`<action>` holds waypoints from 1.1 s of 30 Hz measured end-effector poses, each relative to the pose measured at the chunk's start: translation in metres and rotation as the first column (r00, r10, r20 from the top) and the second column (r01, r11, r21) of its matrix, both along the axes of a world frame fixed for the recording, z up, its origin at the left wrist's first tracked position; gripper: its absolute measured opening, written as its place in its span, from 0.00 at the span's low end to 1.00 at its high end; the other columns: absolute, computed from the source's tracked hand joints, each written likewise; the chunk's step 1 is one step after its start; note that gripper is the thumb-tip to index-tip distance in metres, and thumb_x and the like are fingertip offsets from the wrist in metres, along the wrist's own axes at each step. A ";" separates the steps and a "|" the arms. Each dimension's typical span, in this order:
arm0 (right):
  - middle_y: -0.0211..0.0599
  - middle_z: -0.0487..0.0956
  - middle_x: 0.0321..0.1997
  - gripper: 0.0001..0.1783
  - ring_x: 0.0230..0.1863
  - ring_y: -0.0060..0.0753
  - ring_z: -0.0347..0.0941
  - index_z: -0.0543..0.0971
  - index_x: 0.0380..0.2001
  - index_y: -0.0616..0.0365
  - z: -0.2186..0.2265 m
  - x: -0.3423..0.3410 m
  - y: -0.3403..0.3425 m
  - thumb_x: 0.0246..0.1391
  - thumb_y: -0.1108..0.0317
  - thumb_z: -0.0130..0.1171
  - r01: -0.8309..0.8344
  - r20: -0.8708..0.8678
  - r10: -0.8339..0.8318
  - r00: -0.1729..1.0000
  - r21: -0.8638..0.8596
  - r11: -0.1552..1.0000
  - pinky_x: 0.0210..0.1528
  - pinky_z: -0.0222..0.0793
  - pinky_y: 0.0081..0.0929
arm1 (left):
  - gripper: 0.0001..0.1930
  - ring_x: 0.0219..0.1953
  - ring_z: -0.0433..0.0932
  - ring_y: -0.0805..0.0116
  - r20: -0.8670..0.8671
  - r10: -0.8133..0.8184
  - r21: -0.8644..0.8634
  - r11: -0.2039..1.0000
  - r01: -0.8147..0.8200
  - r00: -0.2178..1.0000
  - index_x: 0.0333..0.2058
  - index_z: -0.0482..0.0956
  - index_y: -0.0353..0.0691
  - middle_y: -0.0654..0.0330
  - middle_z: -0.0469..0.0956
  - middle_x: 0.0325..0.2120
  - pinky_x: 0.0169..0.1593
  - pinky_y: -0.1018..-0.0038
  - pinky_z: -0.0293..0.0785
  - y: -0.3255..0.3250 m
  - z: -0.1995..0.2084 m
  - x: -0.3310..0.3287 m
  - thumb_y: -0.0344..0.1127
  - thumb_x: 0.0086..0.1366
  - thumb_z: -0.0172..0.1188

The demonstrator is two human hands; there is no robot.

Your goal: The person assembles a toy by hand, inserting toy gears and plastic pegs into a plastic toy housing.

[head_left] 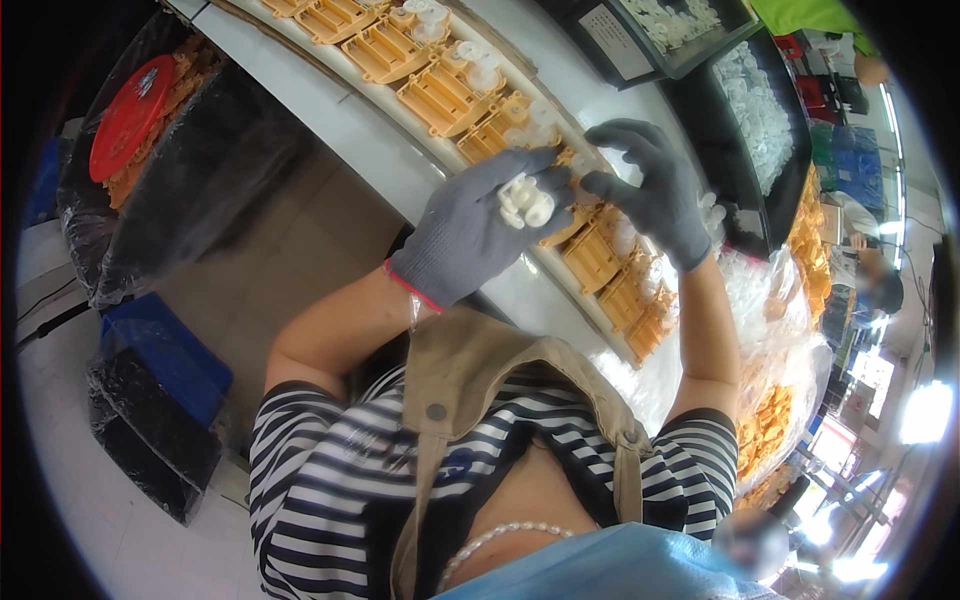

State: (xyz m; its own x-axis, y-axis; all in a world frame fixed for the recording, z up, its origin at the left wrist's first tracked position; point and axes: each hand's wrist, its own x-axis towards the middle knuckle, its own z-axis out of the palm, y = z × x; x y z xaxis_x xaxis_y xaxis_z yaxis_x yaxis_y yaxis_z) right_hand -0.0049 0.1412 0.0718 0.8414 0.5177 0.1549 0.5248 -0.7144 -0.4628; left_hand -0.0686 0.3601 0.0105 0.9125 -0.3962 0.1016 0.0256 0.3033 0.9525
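Over the white, smooth-topped desk (310, 95), the grey-gloved left hand (470, 225) holds small white rounded plastic pieces (526, 203) in its upturned palm. Just beside it, the grey-gloved right hand (660, 190) curves above a row of yellow-orange, boxy plastic housings (446, 97); whether it grips anything, I cannot tell.

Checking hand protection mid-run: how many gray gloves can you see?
2. One glove is on the left hand, small white pieces in its palm; the other glove is on the right hand, beside the row of orange parts. Others may be hidden.
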 end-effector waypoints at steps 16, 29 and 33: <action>0.32 0.80 0.36 0.17 0.37 0.40 0.75 0.80 0.40 0.50 0.017 -0.058 -0.004 0.42 0.69 0.68 -0.183 0.104 0.177 0.979 0.053 0.982 0.40 0.72 0.34 | 0.19 0.60 0.68 0.58 -0.184 -0.337 -0.883 0.469 -0.005 0.924 0.57 0.63 0.30 0.48 0.66 0.58 0.62 0.65 0.69 -0.045 -0.016 -0.004 0.26 0.69 0.49; 0.33 0.80 0.43 0.17 0.37 0.36 0.77 0.80 0.39 0.51 0.008 -0.106 -0.039 0.41 0.70 0.63 -0.122 0.326 0.165 0.931 -0.149 0.981 0.35 0.74 0.29 | 0.20 0.59 0.69 0.59 -0.342 -0.301 -0.279 0.937 0.210 0.890 0.57 0.67 0.32 0.52 0.72 0.53 0.63 0.62 0.67 -0.043 0.027 -0.021 0.40 0.73 0.44; 0.34 0.80 0.42 0.16 0.36 0.39 0.77 0.80 0.39 0.52 0.007 -0.111 -0.041 0.43 0.71 0.65 -0.139 0.263 0.169 0.950 -0.130 0.982 0.36 0.75 0.32 | 0.20 0.58 0.71 0.67 -0.166 -0.213 -0.028 0.977 0.211 0.963 0.56 0.67 0.32 0.55 0.73 0.55 0.61 0.70 0.69 -0.045 0.013 -0.024 0.38 0.70 0.52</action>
State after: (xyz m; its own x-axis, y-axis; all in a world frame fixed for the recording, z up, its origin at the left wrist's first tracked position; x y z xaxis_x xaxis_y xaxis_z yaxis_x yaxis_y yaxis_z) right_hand -0.1161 0.1002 0.0793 0.6838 0.6642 0.3022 0.7275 -0.6528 -0.2112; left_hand -0.0922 0.3154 0.0233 0.8123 -0.5819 -0.0402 0.2487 0.2832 0.9263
